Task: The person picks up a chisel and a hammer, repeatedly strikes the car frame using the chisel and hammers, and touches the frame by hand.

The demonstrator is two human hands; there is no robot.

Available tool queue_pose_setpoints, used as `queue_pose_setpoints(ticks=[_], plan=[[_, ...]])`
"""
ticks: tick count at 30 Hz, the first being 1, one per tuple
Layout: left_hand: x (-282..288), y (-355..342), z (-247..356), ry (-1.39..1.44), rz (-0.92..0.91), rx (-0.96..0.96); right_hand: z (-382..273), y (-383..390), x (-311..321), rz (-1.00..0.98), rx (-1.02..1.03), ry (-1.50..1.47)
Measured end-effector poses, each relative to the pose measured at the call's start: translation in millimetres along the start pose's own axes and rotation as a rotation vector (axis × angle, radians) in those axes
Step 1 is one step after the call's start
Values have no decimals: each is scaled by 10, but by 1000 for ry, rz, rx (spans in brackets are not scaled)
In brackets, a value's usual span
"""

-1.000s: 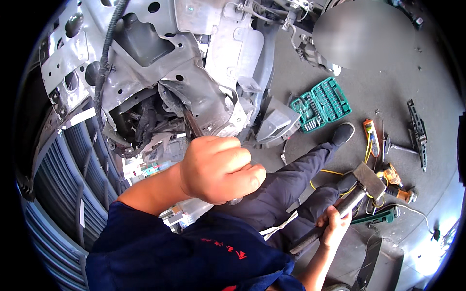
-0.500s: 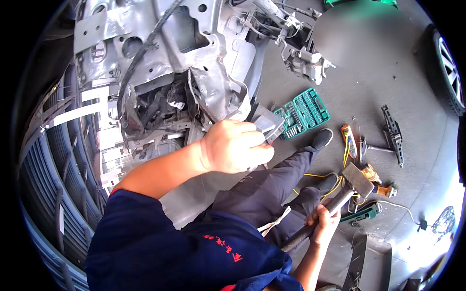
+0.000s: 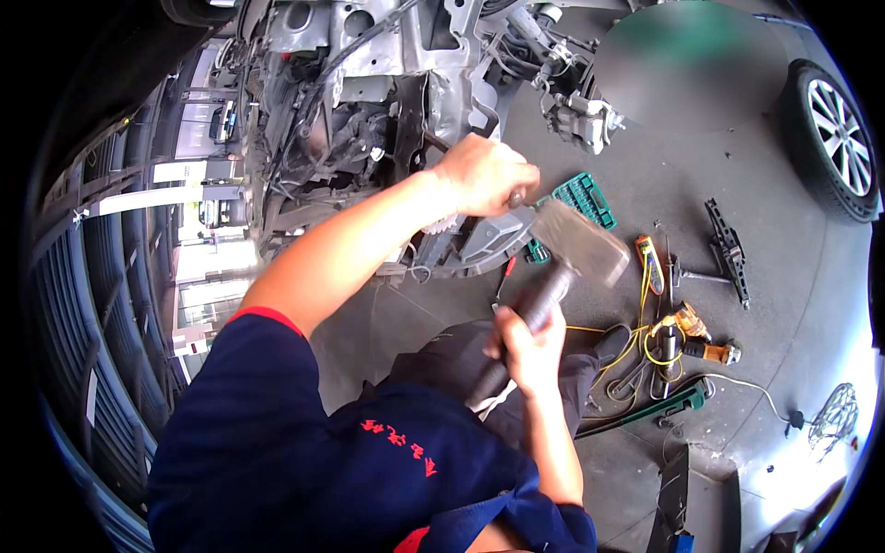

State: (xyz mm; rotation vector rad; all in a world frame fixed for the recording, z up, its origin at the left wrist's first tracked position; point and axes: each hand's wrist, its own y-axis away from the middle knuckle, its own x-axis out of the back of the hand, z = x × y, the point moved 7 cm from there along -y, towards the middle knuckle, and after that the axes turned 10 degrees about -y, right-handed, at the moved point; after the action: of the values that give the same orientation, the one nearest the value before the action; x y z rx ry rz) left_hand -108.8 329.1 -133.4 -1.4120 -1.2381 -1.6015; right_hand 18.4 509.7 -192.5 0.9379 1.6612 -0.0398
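Observation:
My left hand (image 3: pixel 484 175) is closed in a fist round a dark metal rod (image 3: pixel 517 196). One end of the rod pokes out below the fist; its other side reaches toward the crumpled sheet metal of a stripped car front (image 3: pixel 449 106). In my right hand (image 3: pixel 530 346) is a sledgehammer (image 3: pixel 581 245), gripped partway along its thick handle. The hammer's blocky head is slightly blurred and shows close beside the rod's end, apparently with a small gap. My fist hides the middle of the rod.
A green socket set (image 3: pixel 583 201) lies open on the floor. Further right are an orange-yellow tool (image 3: pixel 650 264), a scissor jack (image 3: pixel 727 251), a yellow power tool (image 3: pixel 684 322) with cords, a green pipe wrench (image 3: pixel 682 402) and a wheel (image 3: pixel 834 138). A blurred person is at the top.
The sledgehammer has swung up and left, from near my legs to close beside the rod. My left hand has shifted up and slightly right in view, still closed.

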Motion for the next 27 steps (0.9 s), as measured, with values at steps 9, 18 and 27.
queue_pose_setpoints(ticks=[9, 18, 27], plan=[[6, 84, -19, -27, 114, -41, -322, 509, 320, 307, 440, 129], [180, 37, 81, -54, 319, -117, 418, 5, -257, 263, 278, -27], [130, 304, -252, -118, 174, 63, -624, 967, 241, 406, 704, -58]])
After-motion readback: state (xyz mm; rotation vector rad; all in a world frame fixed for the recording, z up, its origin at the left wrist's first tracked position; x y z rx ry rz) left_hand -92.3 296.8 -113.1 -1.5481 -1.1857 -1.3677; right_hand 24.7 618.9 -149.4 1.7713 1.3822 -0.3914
